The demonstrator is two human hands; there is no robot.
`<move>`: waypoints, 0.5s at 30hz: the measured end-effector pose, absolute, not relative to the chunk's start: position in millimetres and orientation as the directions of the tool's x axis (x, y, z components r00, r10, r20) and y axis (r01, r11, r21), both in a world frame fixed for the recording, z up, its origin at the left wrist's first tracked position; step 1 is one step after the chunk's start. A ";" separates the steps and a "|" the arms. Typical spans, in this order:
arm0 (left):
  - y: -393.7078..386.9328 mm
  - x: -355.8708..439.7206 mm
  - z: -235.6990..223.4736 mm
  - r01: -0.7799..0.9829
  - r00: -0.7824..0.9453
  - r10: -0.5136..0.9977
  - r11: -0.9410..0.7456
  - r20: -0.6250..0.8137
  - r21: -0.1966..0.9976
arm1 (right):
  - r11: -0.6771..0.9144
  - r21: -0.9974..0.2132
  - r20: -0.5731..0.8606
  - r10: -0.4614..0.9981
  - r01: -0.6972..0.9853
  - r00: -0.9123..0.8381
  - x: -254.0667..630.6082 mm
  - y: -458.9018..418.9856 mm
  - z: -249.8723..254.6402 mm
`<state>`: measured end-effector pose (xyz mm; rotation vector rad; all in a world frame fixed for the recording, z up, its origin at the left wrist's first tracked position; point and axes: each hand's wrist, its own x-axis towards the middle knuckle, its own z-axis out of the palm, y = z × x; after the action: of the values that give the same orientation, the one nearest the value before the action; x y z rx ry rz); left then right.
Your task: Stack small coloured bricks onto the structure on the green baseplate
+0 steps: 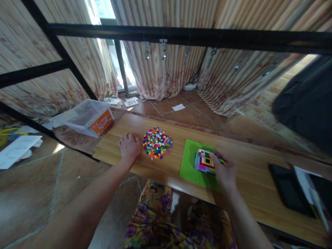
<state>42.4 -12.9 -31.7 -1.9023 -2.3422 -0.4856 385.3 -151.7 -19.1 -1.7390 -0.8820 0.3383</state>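
Note:
My left hand (129, 147) rests knuckles-up on the wooden table (249, 173), fingers curled under, just left of a round pile of small multicoloured bricks (157, 143). My right hand (225, 170) lies on the right side of a green baseplate (190, 162), fingers bent against a square block of coloured bricks (204, 161) built on the plate. The hand covers the block's right edge.
A clear plastic box with an orange carton (91, 118) stands at the table's far left corner. Dark flat devices (290, 188) lie at the right end. A black metal frame (181, 36) crosses overhead. Papers lie on the tiled floor by the curtains.

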 end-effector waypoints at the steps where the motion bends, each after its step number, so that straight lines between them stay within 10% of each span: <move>1: -13.1 43.0 -30.9 0.966 -0.221 0.941 0.175 0.256 0.191 | -0.079 -0.882 0.291 0.686 0.465 0.667 378.7 -154.7 -13.1; 7: -15.4 45.9 -26.2 0.967 -0.219 0.947 0.179 0.233 0.182 | 0.191 -0.766 0.415 0.876 0.613 0.245 292.2 -159.2 -1.6; 15: -16.4 45.0 -29.2 0.971 -0.208 0.947 0.170 0.243 0.167 | 0.013 -0.582 0.233 0.960 0.813 0.152 220.9 -132.9 -34.9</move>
<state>45.0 -16.4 -29.2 -1.9227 -2.3381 -0.4392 220.9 -132.9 -34.9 -1.8283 -1.6902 0.3137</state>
